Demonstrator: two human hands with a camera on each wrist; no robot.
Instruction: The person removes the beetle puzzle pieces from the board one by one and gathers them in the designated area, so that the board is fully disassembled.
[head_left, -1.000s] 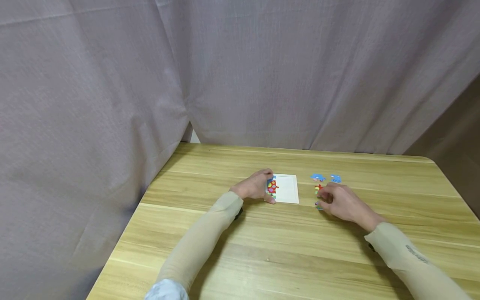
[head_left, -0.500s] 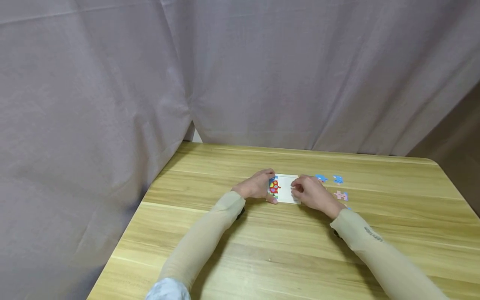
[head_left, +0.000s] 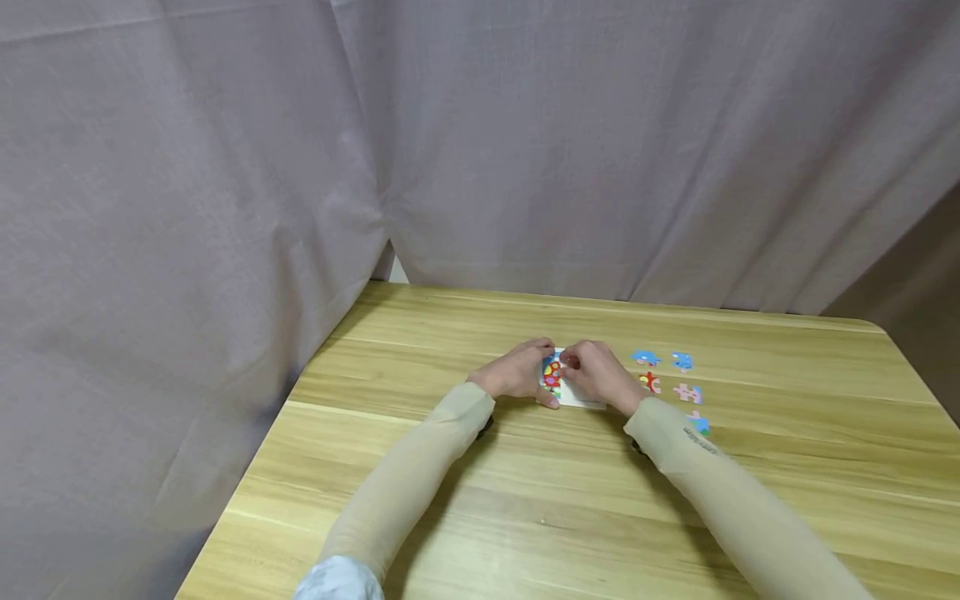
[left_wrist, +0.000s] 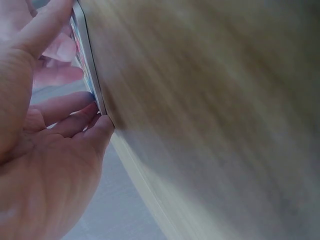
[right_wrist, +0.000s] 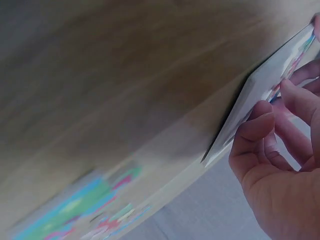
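A white puzzle tray [head_left: 583, 398] lies on the wooden table, its left column filled with pieces showing a red spotted picture [head_left: 551, 374]. At the tray's left side, my left hand [head_left: 513, 372] grips it, thumb at the near edge and fingers at the far edge. The left wrist view shows this hand [left_wrist: 55, 145] with fingertips along the tray's rim. My right hand [head_left: 594, 372] is over the middle of the tray, beside the filled column. Its thumb and fingers pinch a small puzzle piece [right_wrist: 274, 93], mostly hidden by the fingertips.
Right of the tray lie loose puzzle pieces: two blue ones [head_left: 646, 357] at the back, a red one [head_left: 649, 382], a pink one [head_left: 687, 392] and a blue-green one [head_left: 698, 423]. A grey curtain [head_left: 510, 150] hangs behind the table [head_left: 480, 500].
My right hand has moved left from the loose pieces onto the tray, up to the filled column. The left hand keeps its grip on the tray. The head view has shifted slightly.
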